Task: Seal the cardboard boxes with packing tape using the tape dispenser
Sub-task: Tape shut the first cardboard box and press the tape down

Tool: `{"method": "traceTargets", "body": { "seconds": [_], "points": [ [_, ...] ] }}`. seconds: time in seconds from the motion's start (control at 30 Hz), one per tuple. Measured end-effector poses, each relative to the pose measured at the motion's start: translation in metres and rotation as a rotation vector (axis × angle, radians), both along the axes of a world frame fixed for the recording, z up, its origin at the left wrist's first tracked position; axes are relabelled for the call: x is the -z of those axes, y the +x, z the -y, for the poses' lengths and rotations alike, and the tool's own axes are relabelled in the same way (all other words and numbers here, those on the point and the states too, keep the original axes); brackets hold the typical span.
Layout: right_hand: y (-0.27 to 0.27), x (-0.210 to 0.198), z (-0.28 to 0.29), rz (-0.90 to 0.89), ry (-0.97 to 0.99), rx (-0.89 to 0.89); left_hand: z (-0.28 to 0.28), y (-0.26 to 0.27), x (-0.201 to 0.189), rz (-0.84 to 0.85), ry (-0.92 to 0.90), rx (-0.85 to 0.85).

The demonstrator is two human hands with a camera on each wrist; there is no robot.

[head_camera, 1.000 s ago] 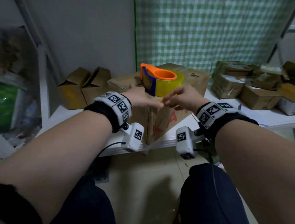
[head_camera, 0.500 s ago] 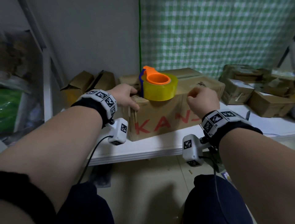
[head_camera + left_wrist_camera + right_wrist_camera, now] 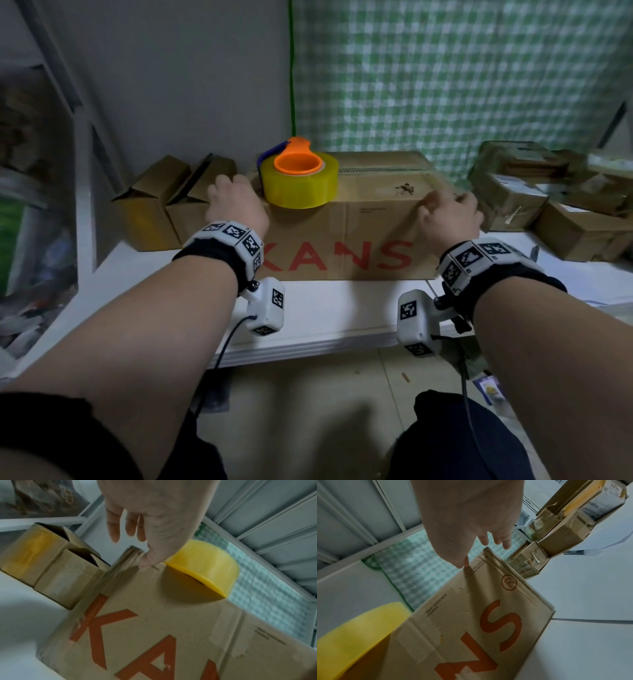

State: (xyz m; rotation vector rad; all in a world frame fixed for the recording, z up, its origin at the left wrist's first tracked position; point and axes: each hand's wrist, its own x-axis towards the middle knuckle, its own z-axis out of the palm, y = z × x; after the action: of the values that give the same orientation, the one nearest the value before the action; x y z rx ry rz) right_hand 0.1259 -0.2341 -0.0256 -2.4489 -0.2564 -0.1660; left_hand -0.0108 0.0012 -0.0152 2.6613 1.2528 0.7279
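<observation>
Tape dispenser (image 3: 298,180) on cardboard box (image 3: 346,236), small boxes (image 3: 161,205) left, parcels (image 3: 548,198) right

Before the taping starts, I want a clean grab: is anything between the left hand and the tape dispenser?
Nothing visible. The left hand sits at the box's top left corner, and the tape dispenser stands on the box top right beside it, uncovered.

Tape roll (image 3: 300,185) crowding box top (image 3: 376,178) left; bare stretch rightward, small boxes (image 3: 171,205) flanking.
</observation>
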Motion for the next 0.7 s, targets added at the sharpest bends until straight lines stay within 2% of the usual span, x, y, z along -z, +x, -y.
{"method": "traceTargets", "body": {
  "seconds": [0.1,0.17,0.27,0.4,0.47,0.6,0.7],
  "points": [
    [0.006,0.002,-0.001,-0.074,0.075,-0.008,0.009,0.006,0.003,0.041,-0.122,-0.037],
    [0.01,0.003,0.0,-0.111,0.148,-0.02,0.015,0.01,0.003,0.128,-0.26,-0.089],
    [0.012,0.003,0.006,-0.121,0.278,-0.015,0.024,0.016,-0.001,0.183,-0.384,-0.127],
    [0.007,0.002,0.018,-0.006,0.373,0.02,0.012,0.021,-0.003,0.096,-0.375,0.002],
    [-0.003,-0.001,0.02,0.021,0.441,-0.01,0.008,0.017,-0.003,0.132,-0.485,0.066],
    [-0.03,-0.003,0.008,-0.103,0.494,-0.276,0.025,0.007,0.0,0.287,-0.952,0.126],
    [-0.047,-0.011,0.003,-0.298,0.466,-0.517,0.037,0.0,-0.002,0.352,-1.088,0.18]
  ]
}}
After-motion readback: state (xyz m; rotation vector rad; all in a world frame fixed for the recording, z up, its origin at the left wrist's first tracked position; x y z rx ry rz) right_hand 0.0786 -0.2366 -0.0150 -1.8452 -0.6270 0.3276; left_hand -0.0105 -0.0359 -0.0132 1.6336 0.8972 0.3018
